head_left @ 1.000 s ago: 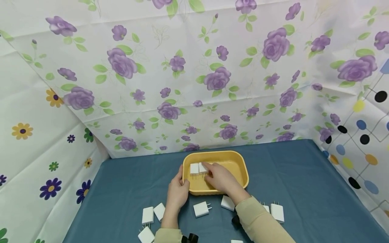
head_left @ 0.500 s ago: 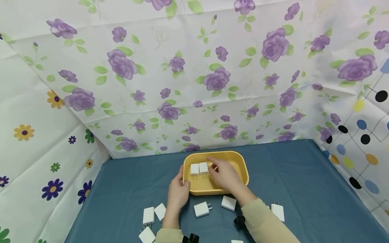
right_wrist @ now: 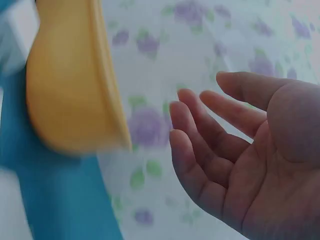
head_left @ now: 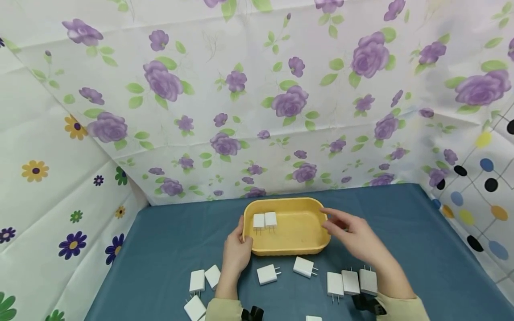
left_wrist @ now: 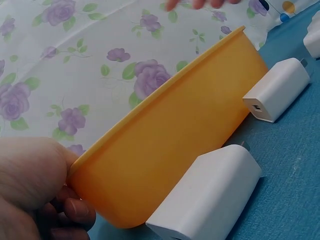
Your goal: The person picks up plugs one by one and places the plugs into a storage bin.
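Observation:
A yellow plastic tray stands on the blue cloth, and my left hand grips its left end, thumb at the rim and fingers below it in the left wrist view. Inside, at the left, two white charger plugs lie side by side, prongs toward me. My right hand hovers at the tray's right end, fingers loosely bent and apart, holding nothing. In the right wrist view the right palm faces the camera, apart from the blurred tray.
In front of the tray lie two white charger plugs. Three more charger plugs sit in a row near my right wrist. Others lie left of my left forearm. A flowered cloth wall rises behind.
My right hand has let go of the second charger plug in the tray and moved right, out past the tray's right end. My left hand keeps its grip.

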The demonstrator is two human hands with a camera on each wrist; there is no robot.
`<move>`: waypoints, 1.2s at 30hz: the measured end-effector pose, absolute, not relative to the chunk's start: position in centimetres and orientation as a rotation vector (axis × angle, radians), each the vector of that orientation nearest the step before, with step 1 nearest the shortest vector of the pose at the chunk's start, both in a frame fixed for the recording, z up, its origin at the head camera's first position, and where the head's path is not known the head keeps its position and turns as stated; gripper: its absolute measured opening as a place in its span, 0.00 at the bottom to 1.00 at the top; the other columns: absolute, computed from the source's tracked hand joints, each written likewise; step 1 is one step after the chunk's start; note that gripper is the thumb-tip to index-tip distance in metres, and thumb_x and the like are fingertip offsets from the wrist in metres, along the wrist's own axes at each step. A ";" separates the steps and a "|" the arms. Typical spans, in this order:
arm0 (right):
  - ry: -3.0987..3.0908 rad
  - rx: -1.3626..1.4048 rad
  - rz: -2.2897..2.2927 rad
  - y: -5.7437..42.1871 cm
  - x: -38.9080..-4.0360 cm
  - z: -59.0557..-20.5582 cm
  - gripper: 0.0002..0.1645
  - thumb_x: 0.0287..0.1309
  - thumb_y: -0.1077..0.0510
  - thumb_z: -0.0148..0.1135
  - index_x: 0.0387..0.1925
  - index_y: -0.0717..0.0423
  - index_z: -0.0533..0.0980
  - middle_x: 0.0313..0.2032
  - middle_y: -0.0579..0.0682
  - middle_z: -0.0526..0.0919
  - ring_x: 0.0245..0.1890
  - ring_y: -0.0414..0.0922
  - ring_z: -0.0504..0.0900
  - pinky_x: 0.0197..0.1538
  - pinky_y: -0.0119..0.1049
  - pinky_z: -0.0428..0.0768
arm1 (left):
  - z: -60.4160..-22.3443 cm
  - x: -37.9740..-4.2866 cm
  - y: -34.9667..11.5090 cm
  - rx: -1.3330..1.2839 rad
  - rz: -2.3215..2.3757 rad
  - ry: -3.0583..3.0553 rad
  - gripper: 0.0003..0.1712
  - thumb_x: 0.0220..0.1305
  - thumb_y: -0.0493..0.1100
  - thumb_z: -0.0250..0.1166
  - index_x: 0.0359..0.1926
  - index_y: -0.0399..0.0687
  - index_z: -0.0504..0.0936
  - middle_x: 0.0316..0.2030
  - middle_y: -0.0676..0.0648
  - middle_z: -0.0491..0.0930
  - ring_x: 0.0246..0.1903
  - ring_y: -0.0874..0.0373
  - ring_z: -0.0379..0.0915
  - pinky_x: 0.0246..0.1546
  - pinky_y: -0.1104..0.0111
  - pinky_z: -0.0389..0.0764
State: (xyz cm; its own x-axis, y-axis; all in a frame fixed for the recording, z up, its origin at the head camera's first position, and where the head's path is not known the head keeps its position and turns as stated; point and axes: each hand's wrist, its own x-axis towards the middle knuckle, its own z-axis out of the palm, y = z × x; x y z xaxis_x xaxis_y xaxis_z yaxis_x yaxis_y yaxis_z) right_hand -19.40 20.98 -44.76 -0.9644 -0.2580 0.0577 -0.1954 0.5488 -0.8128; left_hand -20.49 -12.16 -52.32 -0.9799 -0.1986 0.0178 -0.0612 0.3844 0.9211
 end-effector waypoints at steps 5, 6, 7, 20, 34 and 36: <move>2.691 -0.306 -1.286 25.1 -18.7 -45.1 0.33 0.77 0.39 0.60 0.74 0.50 0.75 0.56 0.54 0.87 0.52 0.50 0.86 0.49 0.49 0.86 | -52.3 -20.4 -12.2 0.203 -1.670 -2.500 0.39 0.71 0.31 0.58 0.82 0.41 0.63 0.78 0.42 0.66 0.78 0.42 0.59 0.74 0.45 0.65; 2.681 -0.300 -1.252 25.8 -18.5 -45.2 0.33 0.77 0.39 0.60 0.73 0.51 0.76 0.58 0.54 0.86 0.53 0.50 0.86 0.50 0.50 0.86 | -52.3 -20.3 -12.3 0.207 -1.672 -2.500 0.39 0.71 0.31 0.58 0.82 0.41 0.63 0.78 0.42 0.66 0.78 0.42 0.59 0.74 0.45 0.64; 2.674 -0.284 -1.220 26.5 -18.3 -45.3 0.32 0.77 0.39 0.61 0.72 0.51 0.77 0.58 0.54 0.86 0.54 0.50 0.86 0.51 0.49 0.86 | -52.3 -20.3 -12.2 0.210 -1.673 -2.501 0.39 0.71 0.31 0.58 0.82 0.41 0.63 0.78 0.42 0.66 0.78 0.42 0.58 0.74 0.45 0.64; 2.494 -0.200 -1.026 30.3 -18.0 -47.4 0.35 0.59 0.57 0.80 0.66 0.61 0.79 0.55 0.56 0.85 0.52 0.55 0.85 0.51 0.55 0.85 | -52.0 -20.4 -12.1 0.236 -1.700 -2.506 0.40 0.71 0.31 0.57 0.82 0.42 0.63 0.79 0.43 0.64 0.79 0.43 0.57 0.74 0.46 0.64; 2.362 -0.205 -1.106 30.5 -19.0 -50.3 0.36 0.50 0.59 0.85 0.61 0.62 0.81 0.40 0.53 0.78 0.38 0.50 0.74 0.39 0.43 0.75 | -51.9 -20.2 -12.3 0.238 -1.680 -2.529 0.39 0.71 0.31 0.58 0.82 0.42 0.63 0.78 0.42 0.66 0.78 0.42 0.58 0.73 0.45 0.66; 2.375 -0.218 -1.111 30.8 -19.0 -50.4 0.35 0.53 0.58 0.84 0.62 0.62 0.82 0.40 0.52 0.79 0.38 0.50 0.74 0.39 0.43 0.75 | -51.8 -20.2 -12.3 0.230 -1.688 -2.526 0.39 0.71 0.31 0.57 0.82 0.42 0.63 0.78 0.42 0.65 0.78 0.42 0.58 0.74 0.45 0.65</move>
State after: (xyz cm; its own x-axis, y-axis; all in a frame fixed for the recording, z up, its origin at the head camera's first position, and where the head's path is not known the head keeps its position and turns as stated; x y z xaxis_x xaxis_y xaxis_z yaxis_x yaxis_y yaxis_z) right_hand -19.03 30.78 -50.36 -0.8594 -0.3466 -0.3758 0.0662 0.6534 -0.7541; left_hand -20.17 -12.30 -51.84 -0.9841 -0.1776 -0.0051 -0.0726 0.3760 0.9238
